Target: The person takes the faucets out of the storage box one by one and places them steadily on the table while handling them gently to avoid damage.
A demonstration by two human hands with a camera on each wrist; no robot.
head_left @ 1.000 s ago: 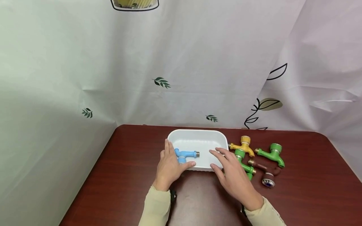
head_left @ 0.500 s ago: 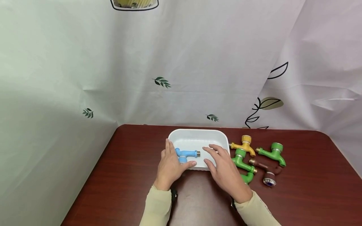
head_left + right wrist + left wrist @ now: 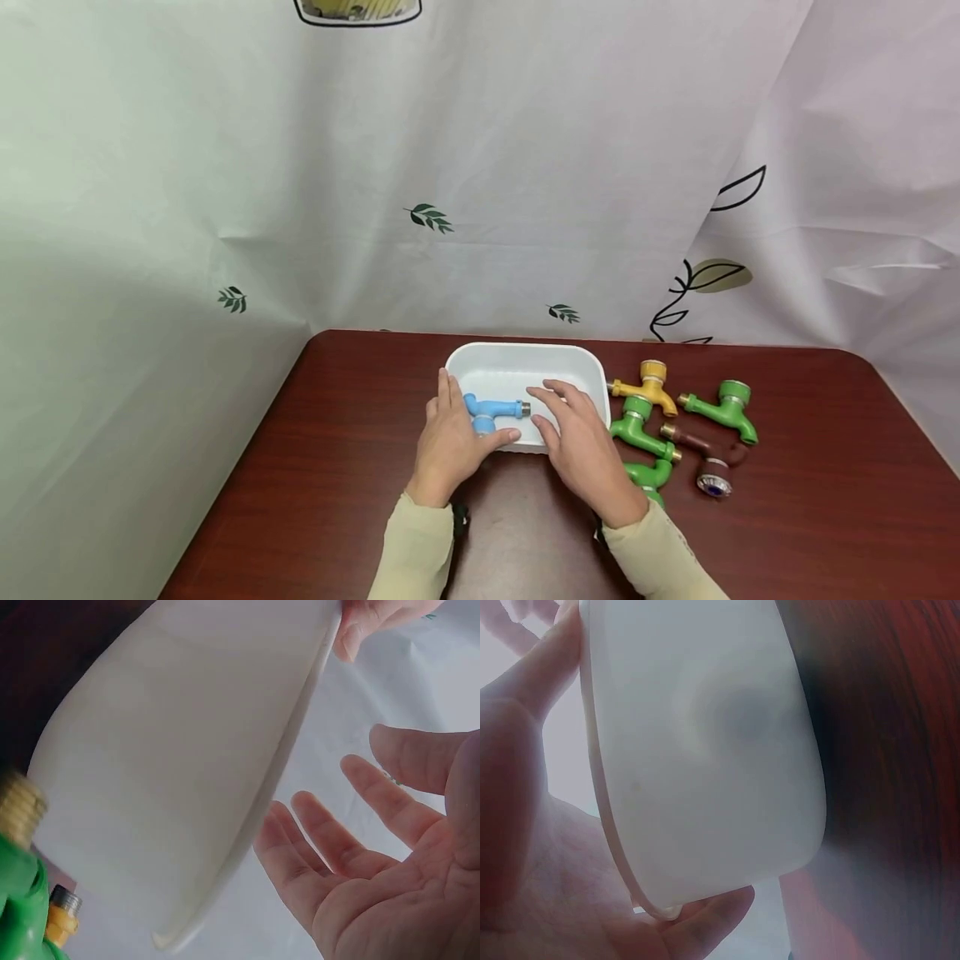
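A blue plastic tap (image 3: 498,408) lies in a white tray (image 3: 525,354), near its left end. My left hand (image 3: 447,446) holds the tray's near left corner, its fingers along the outer left wall and its thumb over the front rim. In the left wrist view, a fingertip (image 3: 720,915) rests on the outside below the rim. My right hand (image 3: 588,450) hovers over the right part of the tray, thumb and fingers spread. Nothing lies between those fingers in the right wrist view, where the right hand (image 3: 375,877) stands beyond the tray rim.
Right of the tray lie a yellow tap (image 3: 648,389), a green tap (image 3: 637,429), another green tap (image 3: 651,477) nearer me, a brown tap (image 3: 708,458) and a far green tap (image 3: 727,408). The brown table (image 3: 360,400) meets a white patterned curtain (image 3: 480,275) behind.
My right hand has moved left over the tray, away from the green taps, uncovering more of the near one. The left hand, tray and blue tap have stayed put.
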